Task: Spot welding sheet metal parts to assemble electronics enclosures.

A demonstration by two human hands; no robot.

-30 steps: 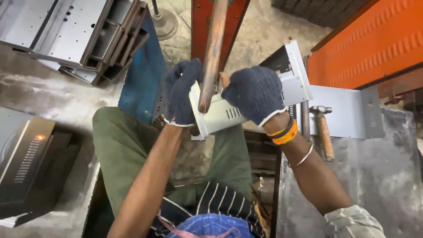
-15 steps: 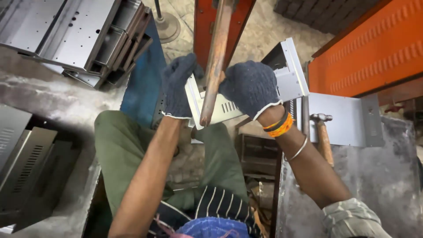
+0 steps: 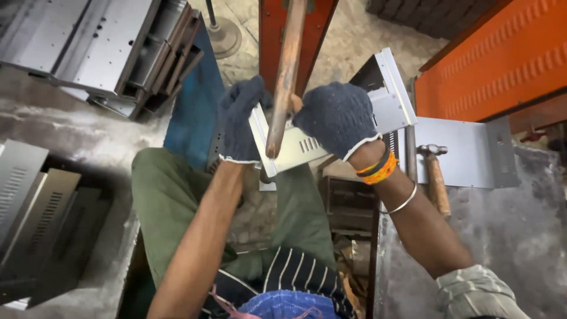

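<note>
With both gloved hands, L (image 3: 239,121) & R (image 3: 338,118), clamped on the vented sheet-metal panel (image 3: 307,147), you're steadying it under the rusty lever (image 3: 286,77).

Two gloved hands (image 3: 289,121) — one hammer (image 3: 436,177)

panel (image 3: 331,127): smooth matt sheet metal | gloves (image 3: 339,115): dark knit cloth | lever (image 3: 285,77): rusty metal

Left end of the folded metal panel (image 3: 331,127) hidden behind the gloved left hand (image 3: 239,121); middle covered by the gloved right hand (image 3: 339,115). Top of the rusty lever (image 3: 286,77) cut off at the upper edge. Hammer (image 3: 436,177) handle partly behind the right forearm. Stacked metal casings (image 3: 41,212) cropped at the left edge.
</note>
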